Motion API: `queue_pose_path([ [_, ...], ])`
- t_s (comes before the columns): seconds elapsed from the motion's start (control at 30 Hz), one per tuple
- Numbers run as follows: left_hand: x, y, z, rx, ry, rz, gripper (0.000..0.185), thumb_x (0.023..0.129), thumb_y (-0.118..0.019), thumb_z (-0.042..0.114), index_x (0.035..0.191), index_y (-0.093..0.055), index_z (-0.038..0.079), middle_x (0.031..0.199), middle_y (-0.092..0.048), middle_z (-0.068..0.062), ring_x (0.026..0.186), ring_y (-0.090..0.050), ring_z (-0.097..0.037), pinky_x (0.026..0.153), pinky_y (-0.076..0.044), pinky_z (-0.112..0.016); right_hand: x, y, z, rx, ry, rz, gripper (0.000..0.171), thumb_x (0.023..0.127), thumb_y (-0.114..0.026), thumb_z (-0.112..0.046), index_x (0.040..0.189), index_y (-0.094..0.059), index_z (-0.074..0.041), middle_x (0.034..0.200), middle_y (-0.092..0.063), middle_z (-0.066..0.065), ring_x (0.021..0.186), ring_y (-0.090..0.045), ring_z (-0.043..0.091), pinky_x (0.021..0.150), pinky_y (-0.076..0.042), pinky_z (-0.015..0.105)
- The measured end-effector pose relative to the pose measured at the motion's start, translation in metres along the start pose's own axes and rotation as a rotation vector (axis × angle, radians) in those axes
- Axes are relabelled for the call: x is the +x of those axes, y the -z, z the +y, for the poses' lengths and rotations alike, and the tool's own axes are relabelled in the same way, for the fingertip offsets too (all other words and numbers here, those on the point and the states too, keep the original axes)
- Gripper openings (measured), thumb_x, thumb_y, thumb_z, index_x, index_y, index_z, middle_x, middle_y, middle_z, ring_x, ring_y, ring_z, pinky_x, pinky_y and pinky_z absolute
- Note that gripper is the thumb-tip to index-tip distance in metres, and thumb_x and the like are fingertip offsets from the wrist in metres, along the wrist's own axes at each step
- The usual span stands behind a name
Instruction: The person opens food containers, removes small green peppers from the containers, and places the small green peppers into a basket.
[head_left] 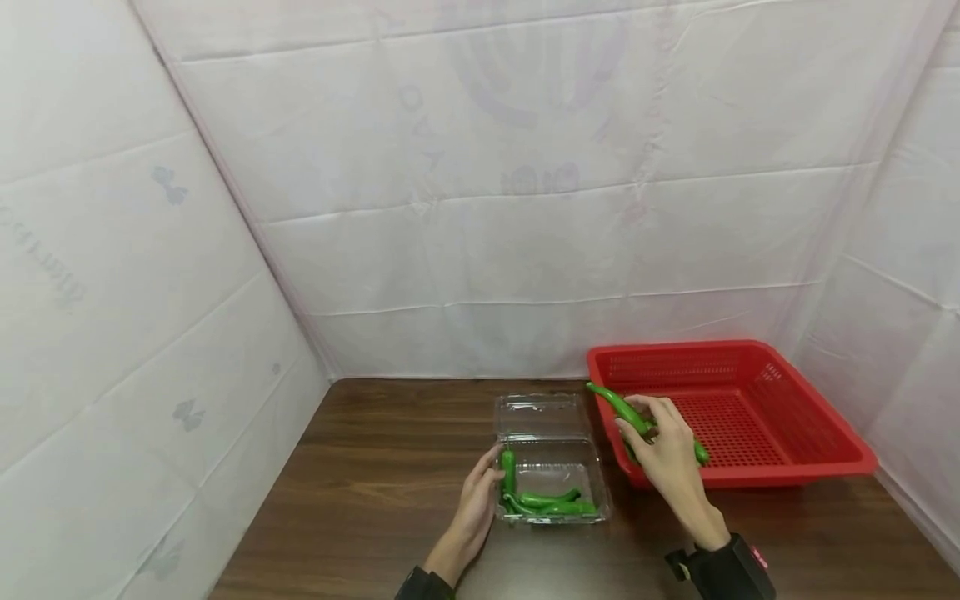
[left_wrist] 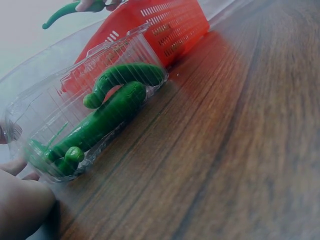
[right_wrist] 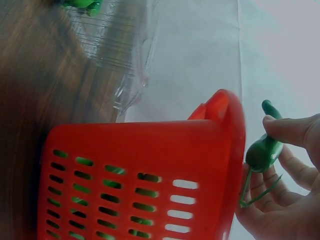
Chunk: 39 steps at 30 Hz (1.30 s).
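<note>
A clear plastic clamshell box [head_left: 551, 429] stands open on the brown table, with several green peppers [head_left: 547, 502] in its base. My left hand [head_left: 491, 475] rests against the box's left side, fingers relaxed; in the left wrist view its fingers [left_wrist: 20, 200] touch the box wall [left_wrist: 45, 100] beside the peppers [left_wrist: 110, 115]. My right hand [head_left: 645, 425] grips a long green pepper [head_left: 618, 407] above the left rim of a red basket [head_left: 750, 358]. The right wrist view shows the thumb and fingers [right_wrist: 287, 130] curled round that pepper [right_wrist: 262, 150] just outside the basket wall [right_wrist: 150, 150].
The red basket sits at the table's back right, close to the box. White sheeting walls close in the table [head_left: 375, 467] at the back and both sides. Bare wood lies to the left of the box and along the front edge.
</note>
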<state>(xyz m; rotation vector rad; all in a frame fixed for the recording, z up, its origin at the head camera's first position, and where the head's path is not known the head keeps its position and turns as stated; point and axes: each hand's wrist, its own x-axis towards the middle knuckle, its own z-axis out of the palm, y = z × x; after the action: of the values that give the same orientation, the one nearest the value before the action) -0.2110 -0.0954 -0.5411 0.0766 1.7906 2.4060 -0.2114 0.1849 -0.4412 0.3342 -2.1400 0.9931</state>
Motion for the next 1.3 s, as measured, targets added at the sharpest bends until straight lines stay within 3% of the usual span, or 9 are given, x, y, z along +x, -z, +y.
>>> queue_pose_path([
  [0.23,0.001,-0.002,0.0,0.004,0.001,-0.001,0.063,0.098,-0.047,0.012,0.158,-0.031,0.002,0.17,-0.015,-0.024,0.157,-0.012,-0.044,0.129,-0.005,-0.058,0.0,0.002,0.009,-0.036,-0.017,-0.001,0.04,0.081,-0.08,0.005,0.118,-0.063,0.003,0.096,-0.067,0.015,0.08,-0.066,0.026,0.058,-0.053,0.024],
  [0.47,0.001,-0.002,-0.001,0.002,0.001,0.006,0.063,0.097,-0.047,0.01,0.158,-0.031,0.001,0.17,-0.014,-0.023,0.158,-0.007,-0.044,0.129,-0.003,-0.056,-0.001,0.005,0.018,-0.125,-0.052,-0.002,0.037,0.088,-0.074,0.004,0.123,-0.062,0.003,0.107,-0.068,0.023,0.089,-0.069,0.036,0.064,-0.053,0.037],
  [0.67,0.002,-0.002,0.0,0.004,0.002,0.012,0.064,0.097,-0.047,0.01,0.158,-0.03,0.0,0.17,-0.014,-0.024,0.158,-0.008,-0.044,0.129,-0.004,-0.055,0.002,0.012,0.025,-0.197,-0.091,-0.03,0.034,0.09,-0.071,0.002,0.124,-0.063,0.001,0.109,-0.067,0.026,0.081,-0.066,0.037,0.056,-0.044,0.033],
  [0.8,0.002,-0.002,-0.001,0.004,0.001,0.016,0.064,0.097,-0.048,0.01,0.158,-0.031,0.0,0.169,-0.015,-0.024,0.158,-0.01,-0.044,0.129,-0.004,-0.056,0.004,0.019,0.029,-0.25,-0.146,-0.125,0.032,0.091,-0.071,-0.003,0.122,-0.064,0.001,0.108,-0.068,0.027,0.079,-0.065,0.036,0.053,-0.041,0.031],
  [1.0,0.002,-0.002,-0.001,0.003,-0.004,0.016,0.064,0.097,-0.047,0.011,0.158,-0.031,0.0,0.169,-0.017,-0.025,0.157,-0.015,-0.043,0.129,-0.006,-0.056,0.009,0.028,0.035,-0.364,-0.251,-0.376,0.031,0.092,-0.072,-0.013,0.118,-0.067,0.002,0.106,-0.07,0.028,0.083,-0.065,0.037,0.053,-0.039,0.03],
  [1.07,0.002,-0.002,0.0,0.002,-0.007,0.017,0.064,0.097,-0.047,0.01,0.158,-0.03,0.0,0.169,-0.018,-0.025,0.157,-0.016,-0.044,0.129,-0.007,-0.056,0.011,0.028,0.034,-0.388,-0.252,-0.417,0.031,0.092,-0.072,-0.016,0.117,-0.068,0.002,0.104,-0.07,0.028,0.085,-0.064,0.04,0.053,-0.041,0.032],
  [1.17,0.002,-0.002,0.0,-0.001,-0.009,0.02,0.064,0.098,-0.046,0.01,0.158,-0.029,-0.001,0.169,-0.017,-0.025,0.157,-0.014,-0.044,0.129,-0.007,-0.055,0.009,0.026,0.028,-0.392,-0.201,-0.37,0.03,0.091,-0.074,-0.016,0.115,-0.07,0.002,0.103,-0.068,0.029,0.088,-0.062,0.044,0.056,-0.047,0.041],
  [1.3,0.002,-0.003,0.0,-0.008,-0.006,0.015,0.064,0.098,-0.046,0.009,0.158,-0.028,-0.001,0.169,-0.015,-0.025,0.158,-0.01,-0.044,0.129,-0.006,-0.054,0.009,0.015,0.007,-0.316,-0.031,-0.197,0.026,0.086,-0.079,-0.008,0.11,-0.072,0.0,0.103,-0.068,0.025,0.093,-0.06,0.045,0.07,-0.053,0.055],
])
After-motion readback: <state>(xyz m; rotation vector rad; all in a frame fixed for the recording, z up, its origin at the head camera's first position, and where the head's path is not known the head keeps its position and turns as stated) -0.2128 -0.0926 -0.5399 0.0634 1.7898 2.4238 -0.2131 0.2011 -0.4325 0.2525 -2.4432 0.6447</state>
